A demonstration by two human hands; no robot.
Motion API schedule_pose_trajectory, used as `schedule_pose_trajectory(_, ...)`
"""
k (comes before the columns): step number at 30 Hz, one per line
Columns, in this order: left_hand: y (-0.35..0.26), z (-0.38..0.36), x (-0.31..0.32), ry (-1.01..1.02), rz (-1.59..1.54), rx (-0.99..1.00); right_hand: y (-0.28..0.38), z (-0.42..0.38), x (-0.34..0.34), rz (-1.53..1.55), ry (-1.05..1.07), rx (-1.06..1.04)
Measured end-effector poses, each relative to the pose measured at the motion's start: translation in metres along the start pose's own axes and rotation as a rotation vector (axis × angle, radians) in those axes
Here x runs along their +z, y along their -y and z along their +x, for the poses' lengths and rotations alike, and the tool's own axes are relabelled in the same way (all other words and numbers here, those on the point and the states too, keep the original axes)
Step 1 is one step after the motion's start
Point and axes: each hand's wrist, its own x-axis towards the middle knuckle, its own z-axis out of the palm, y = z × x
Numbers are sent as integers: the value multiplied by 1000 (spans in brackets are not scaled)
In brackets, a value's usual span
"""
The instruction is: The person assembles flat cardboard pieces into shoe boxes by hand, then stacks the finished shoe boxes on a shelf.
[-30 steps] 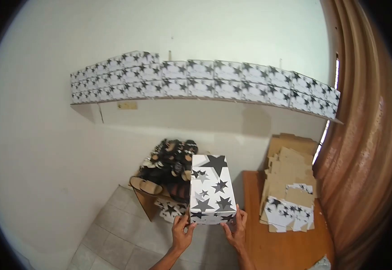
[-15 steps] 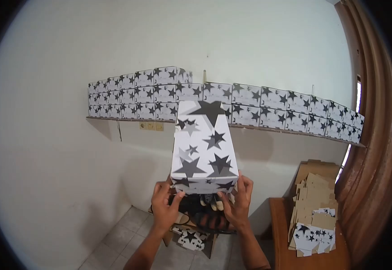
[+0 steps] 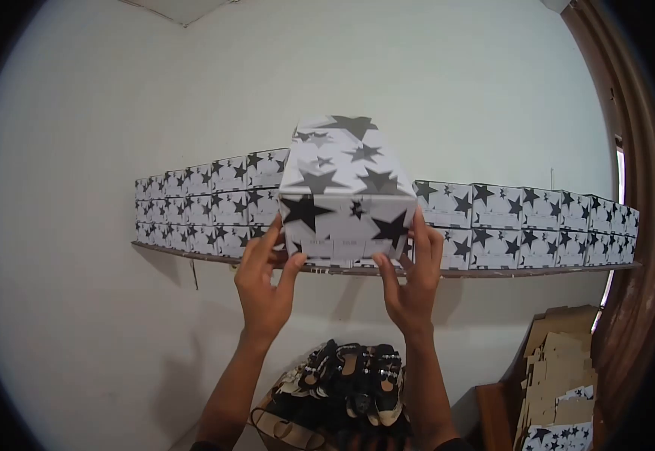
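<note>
A white shoebox (image 3: 346, 214) printed with black and grey stars is held up in front of me, its short end facing me and its lid tilted into view. My left hand (image 3: 266, 282) grips the lower left corner, thumb on the front and fingers along the side. On the lower right corner my right hand (image 3: 412, 284) has the same hold. Behind the box, matching star boxes (image 3: 230, 199) stand stacked along a wall shelf (image 3: 448, 273); the held box hides the middle of the row.
Below my arms, several black sandals and shoes (image 3: 350, 379) are heaped on a low table. At the lower right, flattened cardboard boxes (image 3: 557, 383) lean on a brown wooden table (image 3: 495, 413). A brown curtain (image 3: 636, 286) hangs along the right side.
Both hands have lifted the shoebox up toward the shelf, and its front end now shows more. My view has tilted upward, bringing the ceiling corner in.
</note>
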Motion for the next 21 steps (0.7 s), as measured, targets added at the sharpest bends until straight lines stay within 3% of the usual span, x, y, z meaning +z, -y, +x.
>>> schedule_pose_trajectory(10, 128, 102, 25, -60, 113, 82, -115, 56, 91, -104, -30, -23)
schedule_pose_trajectory(21, 208, 140, 21, -50, 79, 63, -144, 76, 141, -294, 37, -44)
